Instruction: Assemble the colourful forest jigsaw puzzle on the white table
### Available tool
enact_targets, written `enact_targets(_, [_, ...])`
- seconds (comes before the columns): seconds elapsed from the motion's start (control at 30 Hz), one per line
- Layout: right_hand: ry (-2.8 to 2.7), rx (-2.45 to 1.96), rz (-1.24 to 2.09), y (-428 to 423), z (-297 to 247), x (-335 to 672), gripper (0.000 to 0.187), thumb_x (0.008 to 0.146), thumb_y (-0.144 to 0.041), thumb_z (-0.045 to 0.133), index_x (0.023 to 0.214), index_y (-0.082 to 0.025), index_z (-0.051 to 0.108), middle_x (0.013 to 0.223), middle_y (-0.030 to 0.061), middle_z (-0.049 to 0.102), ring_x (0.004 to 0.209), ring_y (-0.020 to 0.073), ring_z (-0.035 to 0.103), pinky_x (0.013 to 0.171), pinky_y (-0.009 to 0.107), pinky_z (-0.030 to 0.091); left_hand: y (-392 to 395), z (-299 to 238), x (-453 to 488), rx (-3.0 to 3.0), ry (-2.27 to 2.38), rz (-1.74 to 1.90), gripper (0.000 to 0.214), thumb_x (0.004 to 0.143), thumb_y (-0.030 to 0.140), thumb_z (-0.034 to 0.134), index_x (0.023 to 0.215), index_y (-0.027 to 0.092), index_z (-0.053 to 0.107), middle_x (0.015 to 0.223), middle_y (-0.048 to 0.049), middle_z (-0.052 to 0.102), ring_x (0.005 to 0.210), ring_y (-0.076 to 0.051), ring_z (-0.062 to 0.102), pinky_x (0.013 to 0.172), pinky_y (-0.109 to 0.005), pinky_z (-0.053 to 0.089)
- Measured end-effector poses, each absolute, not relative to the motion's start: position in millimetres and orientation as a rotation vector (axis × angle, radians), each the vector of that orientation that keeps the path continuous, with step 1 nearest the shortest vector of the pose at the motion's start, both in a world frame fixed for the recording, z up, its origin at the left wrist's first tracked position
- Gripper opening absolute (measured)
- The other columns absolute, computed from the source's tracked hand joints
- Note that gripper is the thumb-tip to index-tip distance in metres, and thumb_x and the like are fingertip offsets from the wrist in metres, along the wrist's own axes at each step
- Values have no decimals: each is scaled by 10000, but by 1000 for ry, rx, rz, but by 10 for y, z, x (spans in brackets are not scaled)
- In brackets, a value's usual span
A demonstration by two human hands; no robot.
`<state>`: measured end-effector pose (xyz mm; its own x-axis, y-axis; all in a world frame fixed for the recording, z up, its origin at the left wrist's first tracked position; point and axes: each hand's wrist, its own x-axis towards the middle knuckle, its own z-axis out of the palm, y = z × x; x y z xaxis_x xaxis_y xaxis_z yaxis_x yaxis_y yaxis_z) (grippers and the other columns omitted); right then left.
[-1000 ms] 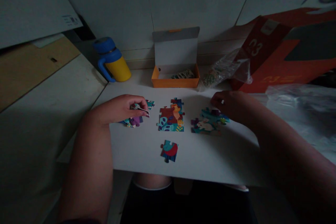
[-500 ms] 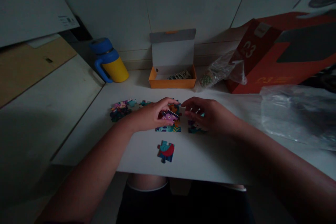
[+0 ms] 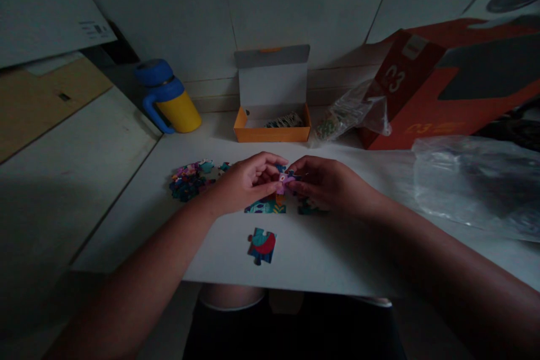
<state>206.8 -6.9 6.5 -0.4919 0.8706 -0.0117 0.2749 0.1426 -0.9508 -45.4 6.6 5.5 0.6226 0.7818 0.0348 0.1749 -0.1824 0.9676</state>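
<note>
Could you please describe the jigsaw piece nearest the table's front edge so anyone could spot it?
From the orange cardboard box on the white tabletop, come forward past the left hand. Near the front edge lies a teal and blue jigsaw piece, apart from the others, with a broad red curve.

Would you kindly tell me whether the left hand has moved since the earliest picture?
Yes: the left hand has moved right, from left of the orange box to in front of it.
</note>
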Motion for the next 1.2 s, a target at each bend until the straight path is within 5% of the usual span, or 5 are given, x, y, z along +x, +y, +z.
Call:
enact_targets(0.33, [-1716, -1154, 1415, 21, 73, 2178, 298, 936, -539, 736, 1061, -281, 654, 1086, 52, 803, 889, 217, 760, 755, 366, 643, 202, 411, -973, 2090, 1336, 540, 335, 986, 441, 641, 1230, 225, 716, 1160, -74, 748, 996, -221, 696, 917, -370, 551])
enact_targets(0.47, [-1798, -1201, 1275, 76, 57, 2256, 308, 952, -564, 703, 1074, -283, 672, 1063, 62, 807, 871, 232, 760, 736, 380, 636, 271, 539, -1510, 2129, 1683, 238, 433, 812, 574, 786, 1047, 210, 779, 884, -64, 723, 810, -243, 668, 708, -338, 503])
enact_targets(0.63, [-1866, -1240, 1162, 80, 56, 2276, 331, 965, -586, 668, 1080, -277, 693, 1014, 60, 803, 856, 225, 764, 732, 363, 631, 276, 508, -1698, 2104, 1598, 59, 428, 639, 477, 894, 975, 229, 800, 937, -61, 723, 853, -243, 662, 738, -322, 502])
enact_targets(1.2, [-1898, -1253, 1163, 95, 18, 2308, 331, 970, -595, 664, 1078, -285, 707, 985, 48, 796, 827, 223, 737, 724, 368, 618, 323, 445, -1656, 2187, 1420, 84, 180, 809, 362, 752, 934, 233, 760, 1001, -56, 763, 935, -237, 692, 850, -344, 500])
